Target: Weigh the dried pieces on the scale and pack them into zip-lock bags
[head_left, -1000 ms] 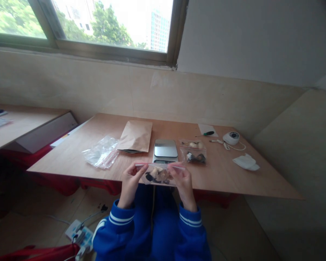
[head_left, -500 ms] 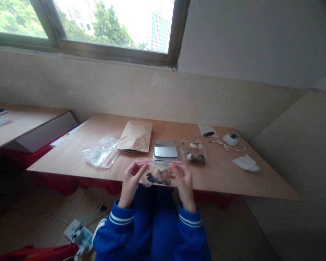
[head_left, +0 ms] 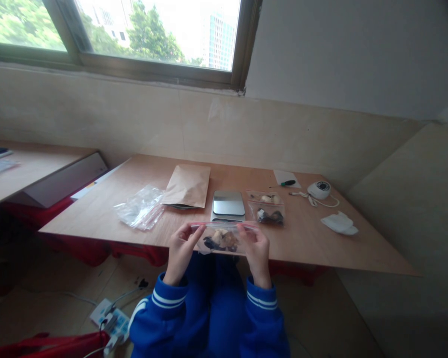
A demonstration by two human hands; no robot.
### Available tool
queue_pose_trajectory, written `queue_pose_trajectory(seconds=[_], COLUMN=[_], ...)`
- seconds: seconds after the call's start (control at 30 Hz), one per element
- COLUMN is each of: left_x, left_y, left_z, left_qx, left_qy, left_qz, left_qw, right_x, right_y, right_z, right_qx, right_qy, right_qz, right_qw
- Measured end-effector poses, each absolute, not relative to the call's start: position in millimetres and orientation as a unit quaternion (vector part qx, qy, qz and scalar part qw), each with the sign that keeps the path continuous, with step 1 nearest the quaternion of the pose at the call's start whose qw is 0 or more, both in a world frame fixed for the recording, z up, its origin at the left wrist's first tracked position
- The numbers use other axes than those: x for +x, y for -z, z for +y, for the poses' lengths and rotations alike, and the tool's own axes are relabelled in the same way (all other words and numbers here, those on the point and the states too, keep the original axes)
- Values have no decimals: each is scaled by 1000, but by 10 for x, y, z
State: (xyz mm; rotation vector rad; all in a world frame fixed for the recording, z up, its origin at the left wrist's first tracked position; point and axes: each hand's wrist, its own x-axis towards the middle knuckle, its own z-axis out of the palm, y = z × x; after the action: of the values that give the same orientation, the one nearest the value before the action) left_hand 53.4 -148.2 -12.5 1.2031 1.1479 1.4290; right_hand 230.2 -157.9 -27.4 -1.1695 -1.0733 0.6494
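Between my hands, at the table's front edge, is a clear zip bag point(head_left: 221, 240) with a red strip along its top. Dark and pale tan pieces lie inside it; their kind is too blurred to tell. My left hand point(head_left: 181, 246) pinches the top left corner, thumb on the strip. At the top right, my right hand point(head_left: 256, 248) grips the strip between thumb and fingers. Just behind the bag sits a small scale point(head_left: 228, 203) with a shiny metal plate. Two filled zip bags point(head_left: 271, 215) lie to its right, holding similar dark and pale pieces.
Left of the scale lie a brown paper pouch point(head_left: 188, 186) and several flat clear bags point(head_left: 140, 209). To the right are a green-handled screwdriver point(head_left: 288, 183), a white dome camera point(head_left: 318, 190) with its cable, and a crumpled white tissue point(head_left: 339, 223). A power strip point(head_left: 110, 318) is on the floor.
My right hand has slid slightly to the right along the bag's top strip. My left hand keeps its hold, and the objects on the table stay in place.
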Motion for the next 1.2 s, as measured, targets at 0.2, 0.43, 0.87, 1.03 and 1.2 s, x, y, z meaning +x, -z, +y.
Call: queue_pose_trajectory(seconds=[0.2,0.43,0.87,1.03,1.2], left_x=[594,692,639,681,714], left_y=[99,236,220,220,218], left_z=[-1510,-1527,-1507,-1534,-1552], left_qx=[474,427,438,429,435], left_qy=[-594,-617,-618,-620,-619], left_qz=[448,377,398,400,396], left_qw=[470,543,517,521,521], right_x=[2328,2327,2246,2238,2275], right_y=[290,281,188,224,256], right_z=[-1617,-1625,-1625,-1617,-1602], right_qx=[-506,-460,-462,-476,-457], right_qy=[-335,-403,-323,-345,-397], right_qz=[-452,-459,-510,-469,-455], right_qw=[653,645,650,659,653])
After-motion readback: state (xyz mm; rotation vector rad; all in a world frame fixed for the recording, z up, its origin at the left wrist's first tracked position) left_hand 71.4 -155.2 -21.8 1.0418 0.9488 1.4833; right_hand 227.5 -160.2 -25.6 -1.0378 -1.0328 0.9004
